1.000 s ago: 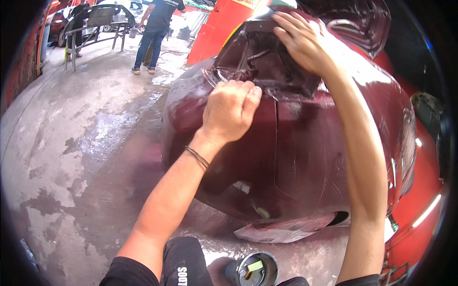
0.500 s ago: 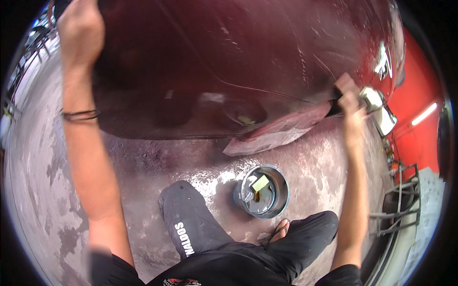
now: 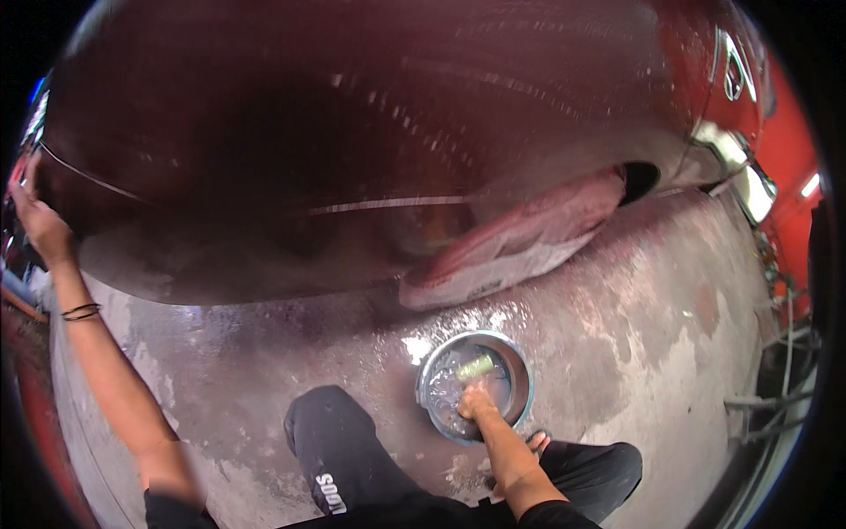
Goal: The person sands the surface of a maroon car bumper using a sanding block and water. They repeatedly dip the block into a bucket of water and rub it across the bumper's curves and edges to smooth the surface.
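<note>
A dull dark-red car body point(image 3: 264, 115) fills the upper view, with wet streaks across it. My left hand point(image 3: 46, 227) rests on its far-left edge, fingers stretched out along it and holding nothing. My right hand point(image 3: 477, 402) reaches into a round bucket point(image 3: 527, 388) of water on the floor between my legs. Its fingers are under the water, so what they hold, if anything, is hidden. Just beyond them in the bucket floats a pale green block point(image 3: 474, 368).
A wheel wrapped in pale, red-dusted covering point(image 3: 538, 238) sticks out under the car. The concrete floor point(image 3: 617, 335) is wet and stained. At the right stand a metal frame point(image 3: 767, 401) and a red wall point(image 3: 784, 132).
My right hand has come down from the car's right side, where it held a small brownish block, into the bucket. My left hand has shifted left and lower along the car.
</note>
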The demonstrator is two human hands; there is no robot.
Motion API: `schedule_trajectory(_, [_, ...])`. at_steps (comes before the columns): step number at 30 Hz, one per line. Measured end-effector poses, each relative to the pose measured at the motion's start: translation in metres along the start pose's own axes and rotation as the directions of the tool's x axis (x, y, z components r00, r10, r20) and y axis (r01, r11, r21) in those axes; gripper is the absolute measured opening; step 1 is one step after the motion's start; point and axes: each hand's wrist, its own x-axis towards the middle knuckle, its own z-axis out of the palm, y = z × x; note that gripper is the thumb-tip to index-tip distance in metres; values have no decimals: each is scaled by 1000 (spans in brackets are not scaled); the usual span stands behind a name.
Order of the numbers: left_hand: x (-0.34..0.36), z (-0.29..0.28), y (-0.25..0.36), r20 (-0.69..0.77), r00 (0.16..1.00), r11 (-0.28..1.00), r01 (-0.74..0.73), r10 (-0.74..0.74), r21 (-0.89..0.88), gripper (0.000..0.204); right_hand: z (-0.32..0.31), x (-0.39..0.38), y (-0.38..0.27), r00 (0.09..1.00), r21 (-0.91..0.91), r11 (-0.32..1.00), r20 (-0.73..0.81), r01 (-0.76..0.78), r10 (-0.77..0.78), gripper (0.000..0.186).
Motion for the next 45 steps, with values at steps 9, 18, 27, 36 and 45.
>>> schedule_trajectory(9, [40,-31,153,227,905,929,369,-359,-3,53,-114,-135,6,977,415,889,-2,193,-211,69])
schedule_trajectory(18, [85,-154,484,782,-327,-227,944,-531,240,82,-408,-520,16,955,976,60,-189,208,-227,37])
schedule_trajectory(27, [322,-133,609,997,-11,-917,394,-72,-62,110,-674,-709,-52,604,510,410,-303,756,-737,41])
schedule_trajectory(36, [417,-54,548,866,31,-748,489,-499,-448,67,-852,-747,-108,381,-113,548,-604,829,-700,36])
schedule_trajectory(45, [435,119,530,23,473,452,825,-881,340,68,-1058,-759,-65,-355,-870,292,-439,397,-825,25])
